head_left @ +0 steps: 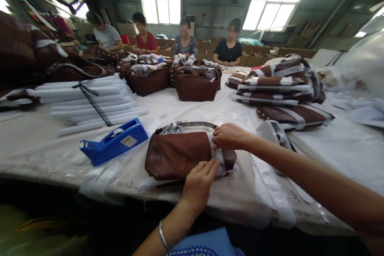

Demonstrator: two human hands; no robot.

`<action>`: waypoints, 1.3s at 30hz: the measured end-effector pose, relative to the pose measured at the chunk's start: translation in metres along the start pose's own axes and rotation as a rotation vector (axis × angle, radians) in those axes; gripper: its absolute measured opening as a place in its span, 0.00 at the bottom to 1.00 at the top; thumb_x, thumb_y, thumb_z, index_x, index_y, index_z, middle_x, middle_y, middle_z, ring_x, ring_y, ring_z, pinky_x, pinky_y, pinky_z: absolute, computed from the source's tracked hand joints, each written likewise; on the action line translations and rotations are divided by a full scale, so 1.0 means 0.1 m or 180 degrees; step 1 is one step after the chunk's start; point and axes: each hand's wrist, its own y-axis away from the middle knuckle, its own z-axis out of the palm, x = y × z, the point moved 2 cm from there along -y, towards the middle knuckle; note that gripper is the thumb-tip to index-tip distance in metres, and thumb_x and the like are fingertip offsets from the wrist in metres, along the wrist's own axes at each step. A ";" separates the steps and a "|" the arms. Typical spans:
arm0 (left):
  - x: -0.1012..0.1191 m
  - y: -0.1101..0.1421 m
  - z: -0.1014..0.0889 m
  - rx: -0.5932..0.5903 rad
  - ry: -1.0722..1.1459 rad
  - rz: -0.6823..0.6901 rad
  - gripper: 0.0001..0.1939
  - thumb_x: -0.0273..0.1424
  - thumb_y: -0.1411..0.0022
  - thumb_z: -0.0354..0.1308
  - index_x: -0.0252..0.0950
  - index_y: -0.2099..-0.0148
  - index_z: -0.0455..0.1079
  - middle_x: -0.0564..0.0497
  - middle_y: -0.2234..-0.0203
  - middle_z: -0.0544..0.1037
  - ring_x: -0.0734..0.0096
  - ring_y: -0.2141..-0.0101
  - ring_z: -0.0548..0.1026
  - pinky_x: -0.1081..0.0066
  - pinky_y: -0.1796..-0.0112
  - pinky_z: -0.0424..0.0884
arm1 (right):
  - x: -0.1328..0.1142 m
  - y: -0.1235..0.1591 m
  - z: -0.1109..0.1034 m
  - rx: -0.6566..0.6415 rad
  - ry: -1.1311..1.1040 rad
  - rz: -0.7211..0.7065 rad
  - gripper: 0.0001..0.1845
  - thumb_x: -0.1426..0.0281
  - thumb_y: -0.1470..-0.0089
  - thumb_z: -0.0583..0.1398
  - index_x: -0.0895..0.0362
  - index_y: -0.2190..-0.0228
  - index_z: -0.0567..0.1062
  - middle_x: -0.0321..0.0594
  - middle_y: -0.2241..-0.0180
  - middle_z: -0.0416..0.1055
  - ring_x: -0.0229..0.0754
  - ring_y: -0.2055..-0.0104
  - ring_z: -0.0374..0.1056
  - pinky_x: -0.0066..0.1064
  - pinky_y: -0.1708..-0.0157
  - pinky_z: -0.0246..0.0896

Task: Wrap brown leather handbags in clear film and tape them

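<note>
A brown handbag [180, 154] lies on the table just in front of me, its handle [195, 124] along the far side. Around its right end runs a strip of thin white wrapping [218, 154]. My right hand [228, 136] is closed, pinching this wrapping near the bag's upper edge. Lower down, my left hand [200, 180] rests with fingers stretched out flat, the tips on the wrapping and the bag's near side. A blue tape dispenser [115, 142] stands left of the bag. Behind my right forearm, a grey tape dispenser [273, 134] is partly hidden.
White paper rolls [93, 102] tied with a black band are stacked at left. Brown bags [196, 86] stand behind, and wrapped flat bags [276, 84] are piled at right. Several people sit across the table [168, 110]. Clear plastic [360, 64] bulges at far right.
</note>
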 end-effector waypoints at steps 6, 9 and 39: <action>-0.01 0.02 -0.01 0.0012 0.0045 0.0049 0.31 0.17 0.37 0.52 0.39 0.34 0.61 0.54 0.39 0.70 0.65 0.50 0.70 0.66 0.50 0.74 | 0.03 -0.17 -0.02 -0.0076 0.0025 0.0012 0.09 0.67 0.54 0.72 0.51 0.80 0.78 0.37 0.76 0.76 0.42 0.71 0.70 0.30 0.74 0.49; -0.01 0.01 -0.01 0.0044 -0.0001 0.0049 0.29 0.17 0.37 0.52 0.39 0.35 0.63 0.53 0.40 0.71 0.65 0.51 0.71 0.67 0.52 0.75 | 0.17 -0.28 0.04 -0.0009 -0.0170 0.0117 0.10 0.63 0.58 0.73 0.50 0.79 0.78 0.35 0.76 0.76 0.41 0.71 0.70 0.30 0.73 0.48; -0.82 0.45 -0.52 0.2241 -0.1943 0.0915 0.12 0.33 0.30 0.52 0.44 0.56 0.78 0.60 0.53 0.81 0.71 0.54 0.80 0.64 0.44 0.71 | -0.06 -0.36 1.14 0.2429 -0.0816 0.0759 0.24 0.51 0.39 0.52 0.44 0.47 0.76 0.39 0.46 0.74 0.53 0.47 0.72 0.47 0.48 0.68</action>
